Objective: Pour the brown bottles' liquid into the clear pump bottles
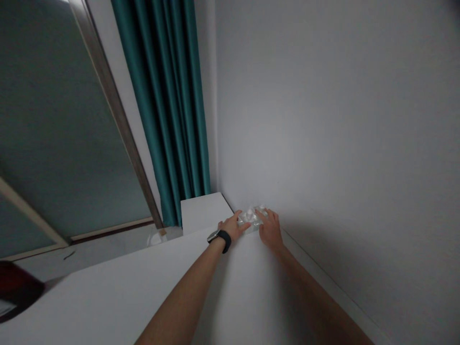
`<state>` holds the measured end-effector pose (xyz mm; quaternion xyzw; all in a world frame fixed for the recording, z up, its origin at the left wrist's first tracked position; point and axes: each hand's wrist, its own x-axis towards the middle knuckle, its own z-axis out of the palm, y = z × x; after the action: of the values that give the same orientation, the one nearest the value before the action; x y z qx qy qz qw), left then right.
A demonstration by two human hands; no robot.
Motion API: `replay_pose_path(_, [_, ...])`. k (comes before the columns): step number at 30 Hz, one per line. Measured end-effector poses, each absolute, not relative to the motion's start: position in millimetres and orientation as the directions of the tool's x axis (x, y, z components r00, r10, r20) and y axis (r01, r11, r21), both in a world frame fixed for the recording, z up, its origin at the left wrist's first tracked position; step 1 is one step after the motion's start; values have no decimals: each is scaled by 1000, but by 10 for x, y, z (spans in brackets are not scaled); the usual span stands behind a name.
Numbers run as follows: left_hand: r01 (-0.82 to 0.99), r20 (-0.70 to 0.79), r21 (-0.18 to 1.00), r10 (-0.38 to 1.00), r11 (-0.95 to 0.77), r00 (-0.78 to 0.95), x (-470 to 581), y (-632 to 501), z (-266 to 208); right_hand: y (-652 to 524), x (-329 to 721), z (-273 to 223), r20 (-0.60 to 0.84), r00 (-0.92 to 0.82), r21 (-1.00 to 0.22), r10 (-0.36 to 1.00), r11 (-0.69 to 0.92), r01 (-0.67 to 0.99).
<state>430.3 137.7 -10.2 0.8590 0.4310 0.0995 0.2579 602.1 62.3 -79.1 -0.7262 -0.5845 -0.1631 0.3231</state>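
Near the far end of a white surface (pixel 230 292) lies a cluster of clear plastic things (pixel 250 216) with whitish tops, close to the wall. They look like small bottles, but they are too small and blurred to be sure. My left hand (pixel 233 229), with a dark watch (pixel 220 237) on its wrist, curls around the left side, thumb reaching across the front. On the right side my right hand (pixel 270 229) grips it, its fingers bent over the top. Both hands are closed against the plastic, which partly hides behind the fingers.
A white box-like cabinet (pixel 204 211) stands beyond the surface, before a teal curtain (pixel 172 115). The grey wall (pixel 323 120) borders the right side. At lower left is a dark red object (pixel 19 287); a framed glass door (pixel 64 120) stands behind the floor (pixel 97 254).
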Motion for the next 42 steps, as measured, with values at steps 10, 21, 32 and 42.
replay_pose_path(10, [700,-32,506,801,-503,598,3555,945,-21,214,5253,-647,646,255,-289,719,-79,954])
replay_pose_path(21, [725,3,526,853,-445,521,1939,588,74,95,3748,-527,653,170,-328,738,73,942])
replay_pose_path(32, [755,65,524,902,-395,427,497,363,112,101,2355,-462,660,76,-337,747,205,919])
replay_pose_path(42, [748,127,557,927,-361,353,258,215,18,26,2138,-511,667,34,-386,744,306,870])
